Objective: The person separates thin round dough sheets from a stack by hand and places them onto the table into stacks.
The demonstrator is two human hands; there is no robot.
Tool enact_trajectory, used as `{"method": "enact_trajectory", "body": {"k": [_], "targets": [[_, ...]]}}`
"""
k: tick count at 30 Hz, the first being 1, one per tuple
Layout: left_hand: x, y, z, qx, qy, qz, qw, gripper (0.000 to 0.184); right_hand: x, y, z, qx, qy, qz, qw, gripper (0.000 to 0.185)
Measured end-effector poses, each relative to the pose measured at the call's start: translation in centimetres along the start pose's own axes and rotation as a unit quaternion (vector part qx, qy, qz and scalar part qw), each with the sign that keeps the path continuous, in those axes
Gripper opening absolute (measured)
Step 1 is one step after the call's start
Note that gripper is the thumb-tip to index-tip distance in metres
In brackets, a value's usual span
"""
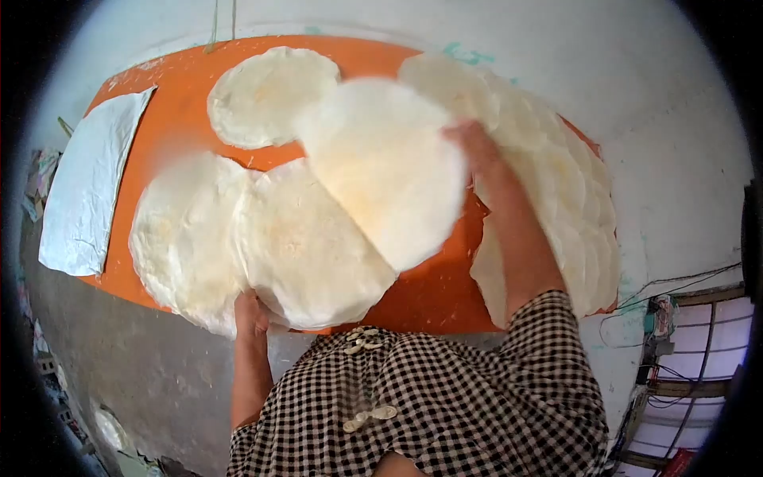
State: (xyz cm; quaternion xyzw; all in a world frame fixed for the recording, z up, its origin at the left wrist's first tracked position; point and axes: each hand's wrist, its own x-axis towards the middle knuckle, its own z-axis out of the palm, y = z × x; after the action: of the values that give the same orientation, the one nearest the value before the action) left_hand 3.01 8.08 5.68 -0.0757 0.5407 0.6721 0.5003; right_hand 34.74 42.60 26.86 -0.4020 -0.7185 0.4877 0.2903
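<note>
Thin, round, cream-coloured sheets lie on an orange table (pixel 429 298). My right hand (pixel 474 147) grips the right edge of one round sheet (pixel 381 175), which is blurred by motion and overlaps its neighbour. Below it and to the left is another round sheet (pixel 306 246), and beside that a further one (pixel 187 238) at the left. My left hand (pixel 251 312) is closed at the near edge where these two meet, pinching the sheet's rim. One more round sheet (pixel 274 95) lies at the back.
Many overlapping cream sheets (pixel 568 199) cover the table's right end. A silvery-white folded sheet (pixel 95 183) lies at the left end. A pale wall (pixel 668 159) stands behind and to the right, with cables and a barred window (pixel 707 358) at the lower right. Grey floor (pixel 159 358) shows at the left.
</note>
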Motion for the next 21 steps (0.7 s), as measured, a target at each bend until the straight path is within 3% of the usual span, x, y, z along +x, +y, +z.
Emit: {"method": "enact_trajectory", "body": {"k": [2,3,4,5,8,9,12,14,15,17,18,21], "targets": [[0.6,0.0,-1.5,0.03,-0.02,-0.001,0.999,0.026,1.3,-3.4,-6.2,-0.215,0.137,-0.057,0.965,0.023],[0.6,0.1,-2.0,0.056,-0.028,-0.001,0.998,0.026,0.6,-8.5,-6.0,-0.277,0.257,-0.018,0.926,0.021],[0.4,0.2,-2.3,0.084,-0.035,-0.002,0.996,0.026,0.6,-10.9,-8.6,-0.384,0.256,0.036,0.887,0.04],[0.1,0.3,-2.2,0.072,-0.021,-0.009,0.997,0.026,0.5,-12.3,-10.2,-0.347,0.282,0.025,0.894,0.031],[-0.3,0.4,-2.1,0.056,0.006,-0.015,0.998,0.025,-0.9,-16.2,-11.9,-0.414,0.226,0.063,0.879,0.026],[-0.3,0.4,-2.3,0.064,0.008,-0.009,0.998,0.025,-1.2,-15.3,-11.4,-0.438,0.233,-0.022,0.868,0.023],[-0.5,0.4,-2.2,0.075,0.012,-0.002,0.997,0.025,0.2,-8.9,-9.7,-0.573,0.246,-0.021,0.782,0.022],[-0.7,0.7,-2.9,0.072,0.002,-0.011,0.997,0.026,1.4,-0.5,-7.1,-0.522,0.298,-0.092,0.794,0.021],[-0.4,0.6,-3.2,0.068,-0.011,-0.021,0.997,0.027,1.4,2.6,-5.7,-0.512,0.201,-0.025,0.835,0.021],[-0.5,0.8,-3.1,0.026,-0.055,-0.062,0.996,0.031,0.6,9.6,-1.0,-0.363,0.09,-0.081,0.924,0.015],[-1.1,1.2,-2.4,-0.012,-0.084,-0.091,0.992,0.033,-0.3,10.2,2.1,-0.254,0.035,-0.047,0.965,0.012],[-3.9,2.4,-0.2,-0.061,-0.174,-0.106,0.977,0.043,-4.9,5.9,12.5,-0.163,-0.035,-0.018,0.986,0.021]]}}
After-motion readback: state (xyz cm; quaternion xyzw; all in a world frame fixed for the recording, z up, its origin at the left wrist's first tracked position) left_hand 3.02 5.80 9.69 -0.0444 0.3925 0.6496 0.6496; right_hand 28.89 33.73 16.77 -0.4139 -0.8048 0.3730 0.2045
